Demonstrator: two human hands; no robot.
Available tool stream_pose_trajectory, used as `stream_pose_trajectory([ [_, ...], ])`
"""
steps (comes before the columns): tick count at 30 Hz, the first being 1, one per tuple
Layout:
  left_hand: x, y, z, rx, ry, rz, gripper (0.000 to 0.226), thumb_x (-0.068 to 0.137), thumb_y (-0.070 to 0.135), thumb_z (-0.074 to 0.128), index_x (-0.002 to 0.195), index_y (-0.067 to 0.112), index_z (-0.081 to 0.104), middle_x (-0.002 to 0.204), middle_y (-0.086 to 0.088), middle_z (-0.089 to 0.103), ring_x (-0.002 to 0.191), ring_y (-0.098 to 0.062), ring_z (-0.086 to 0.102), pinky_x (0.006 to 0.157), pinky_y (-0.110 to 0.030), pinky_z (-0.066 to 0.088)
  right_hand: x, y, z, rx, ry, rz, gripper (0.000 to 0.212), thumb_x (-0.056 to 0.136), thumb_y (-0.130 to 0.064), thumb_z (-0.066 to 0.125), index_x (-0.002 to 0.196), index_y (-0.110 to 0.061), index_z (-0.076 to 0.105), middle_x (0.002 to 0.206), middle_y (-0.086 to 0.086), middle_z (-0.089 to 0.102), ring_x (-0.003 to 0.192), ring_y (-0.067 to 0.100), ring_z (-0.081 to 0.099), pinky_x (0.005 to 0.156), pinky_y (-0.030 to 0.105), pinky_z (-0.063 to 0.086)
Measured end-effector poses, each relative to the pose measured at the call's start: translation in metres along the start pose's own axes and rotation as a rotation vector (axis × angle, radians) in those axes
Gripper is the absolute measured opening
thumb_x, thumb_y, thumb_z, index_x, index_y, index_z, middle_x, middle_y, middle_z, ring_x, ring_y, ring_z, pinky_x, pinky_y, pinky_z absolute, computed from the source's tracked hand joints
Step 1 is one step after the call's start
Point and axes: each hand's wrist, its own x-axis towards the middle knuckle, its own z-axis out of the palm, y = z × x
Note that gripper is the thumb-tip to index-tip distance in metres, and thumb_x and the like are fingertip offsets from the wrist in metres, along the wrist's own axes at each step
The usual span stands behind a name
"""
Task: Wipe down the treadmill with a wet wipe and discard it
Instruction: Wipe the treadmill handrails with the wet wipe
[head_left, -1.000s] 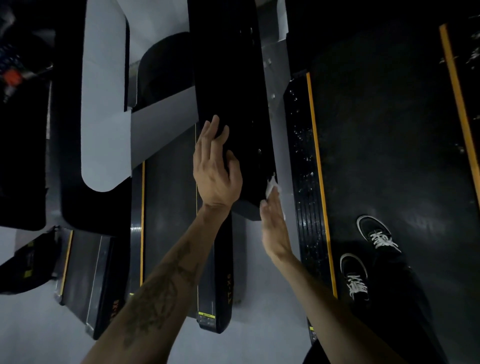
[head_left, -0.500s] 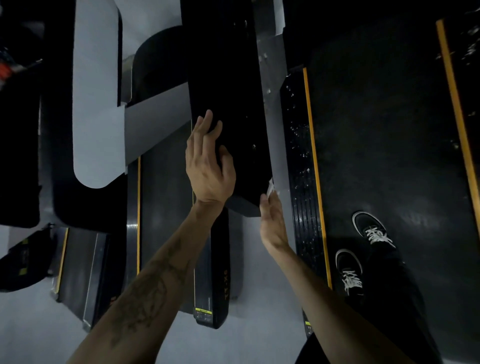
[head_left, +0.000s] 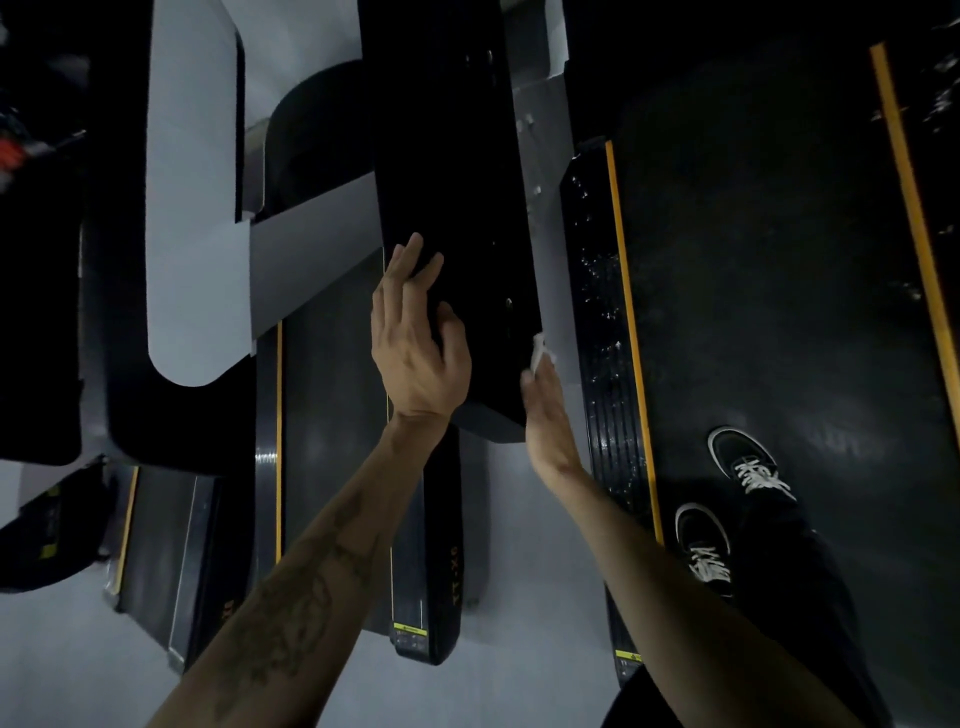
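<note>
A long black treadmill side arm (head_left: 457, 208) runs away from me at mid-frame. My left hand (head_left: 415, 343) rests flat on its top near the close end, fingers straight. My right hand (head_left: 545, 415) lies edge-on against the arm's right side with straight fingers. A small white wet wipe (head_left: 540, 353) shows at its fingertips, pressed to the arm's right edge; most of the wipe is hidden behind the hand.
My feet in black shoes (head_left: 727, 499) stand on the dark belt (head_left: 769, 312) of the right treadmill, with its yellow-striped side rail (head_left: 628, 332). A second treadmill belt (head_left: 332, 441) lies below my left arm. Grey floor (head_left: 519, 649) lies between them.
Both hands have slid a little further along the arm, away from me. The wipe has moved up the arm's right edge with my right hand.
</note>
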Motion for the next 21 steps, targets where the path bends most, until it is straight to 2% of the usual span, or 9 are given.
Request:
stream_pose_trajectory([
  [2,0.0,0.001,-0.001,-0.012,0.008,-0.017,0.049,0.088,0.013,0.045,0.131,-0.003,0.062,0.147,-0.016,0.055,0.138,-0.032,0.051,0.108,-0.052,0.045,0.025,-0.022,-0.005,-0.01,0.007,0.069,0.094,0.087,-0.085,0.019,0.165,-0.035,0.003,0.172,-0.008,-0.001,0.158,0.011,-0.001,0.129,0.053,0.004],
  [4,0.0,0.001,-0.001,-0.033,0.011,-0.032,0.05,0.088,0.014,0.044,0.133,-0.003,0.06,0.147,-0.017,0.054,0.137,-0.031,0.052,0.106,-0.051,0.048,0.044,-0.043,-0.009,-0.004,-0.006,0.05,0.094,0.087,-0.086,0.019,0.164,-0.035,0.003,0.173,-0.005,0.001,0.159,0.015,0.001,0.128,0.055,0.005],
  [7,0.0,0.0,0.0,-0.04,0.009,-0.043,0.05,0.09,0.013,0.044,0.134,-0.003,0.06,0.148,-0.018,0.053,0.14,-0.032,0.05,0.108,-0.052,0.047,0.03,-0.046,-0.008,0.038,-0.04,-0.128,0.065,0.104,-0.067,0.024,0.161,-0.045,0.003,0.171,-0.015,-0.003,0.157,0.006,-0.002,0.129,0.043,0.001],
  [9,0.0,-0.001,0.001,-0.033,0.007,-0.034,0.049,0.09,0.011,0.044,0.133,-0.004,0.06,0.148,-0.018,0.053,0.141,-0.033,0.048,0.11,-0.054,0.045,0.008,-0.028,-0.004,0.037,-0.055,-0.202,0.05,0.108,-0.057,0.027,0.153,-0.059,0.006,0.169,-0.023,-0.003,0.155,-0.003,-0.003,0.127,0.035,0.001],
  [11,0.0,-0.002,0.0,-0.02,0.006,-0.024,0.049,0.09,0.01,0.044,0.134,-0.004,0.06,0.149,-0.018,0.053,0.141,-0.034,0.048,0.11,-0.055,0.044,-0.006,-0.006,-0.002,-0.002,-0.05,-0.175,0.048,0.106,-0.06,0.028,0.146,-0.071,0.004,0.168,-0.026,-0.003,0.154,-0.006,-0.003,0.128,0.038,0.002],
  [13,-0.001,-0.002,0.0,-0.012,0.001,-0.019,0.049,0.09,0.011,0.044,0.134,-0.003,0.06,0.149,-0.017,0.053,0.141,-0.034,0.048,0.11,-0.055,0.044,-0.002,0.003,-0.003,-0.005,-0.042,-0.103,0.056,0.101,-0.069,0.024,0.151,-0.065,0.001,0.168,-0.024,-0.004,0.155,-0.004,-0.004,0.13,0.046,0.002],
  [15,-0.001,-0.001,0.0,-0.009,0.0,-0.02,0.048,0.089,0.01,0.044,0.133,-0.004,0.061,0.149,-0.017,0.053,0.141,-0.034,0.048,0.11,-0.055,0.044,0.014,-0.011,-0.005,-0.009,-0.032,-0.016,0.078,0.095,-0.079,0.02,0.162,-0.044,0.001,0.171,-0.014,-0.005,0.157,0.004,-0.005,0.129,0.051,0.002],
  [17,0.0,-0.001,0.0,-0.012,0.001,-0.024,0.048,0.089,0.01,0.044,0.132,-0.004,0.061,0.148,-0.017,0.053,0.141,-0.034,0.048,0.11,-0.054,0.044,0.032,-0.036,-0.007,0.004,-0.037,0.033,0.083,0.097,-0.077,0.019,0.165,-0.032,0.003,0.173,-0.007,-0.005,0.158,0.012,-0.003,0.129,0.053,0.003],
  [21,0.0,0.0,0.001,-0.017,0.001,-0.025,0.047,0.09,0.01,0.044,0.131,-0.005,0.061,0.147,-0.018,0.054,0.14,-0.035,0.048,0.11,-0.055,0.044,0.04,-0.057,-0.006,0.016,-0.06,-0.15,0.072,0.099,-0.075,0.022,0.162,-0.046,0.001,0.172,-0.012,-0.004,0.157,0.006,-0.005,0.129,0.053,0.001],
])
